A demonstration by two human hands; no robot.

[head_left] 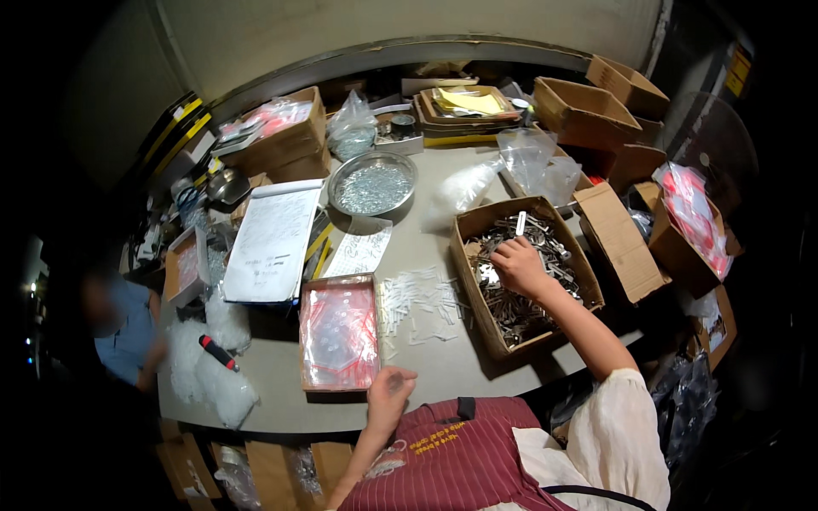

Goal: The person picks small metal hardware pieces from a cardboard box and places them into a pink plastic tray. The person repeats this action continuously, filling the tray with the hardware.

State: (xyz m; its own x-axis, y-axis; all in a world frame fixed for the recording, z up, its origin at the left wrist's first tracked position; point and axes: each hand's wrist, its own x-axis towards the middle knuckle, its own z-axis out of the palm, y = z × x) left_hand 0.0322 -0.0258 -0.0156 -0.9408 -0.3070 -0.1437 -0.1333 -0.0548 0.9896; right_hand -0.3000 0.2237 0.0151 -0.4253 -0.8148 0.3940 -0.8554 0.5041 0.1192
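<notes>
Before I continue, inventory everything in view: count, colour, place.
table: one, grey, centre
strips: many, white, mid-table
open carton: one, brown, right of strips
metal pieces: many, silver, inside carton
shallow box: one, reddish, left of strips
round bowl: one, silver, table back
paper pad: one, white, left of bowl
hand tool: one, red and black, left
plastic bags: several, clear, table edges
cardboard boxes: many, brown, around table
person: one, blue top, left
left hand: one, bare, beside shallow box
right hand: one, bare, over metal pieces

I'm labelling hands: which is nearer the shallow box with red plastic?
Left: left hand by the lower right corner of the shallow box; right hand farther, over the carton.
</notes>
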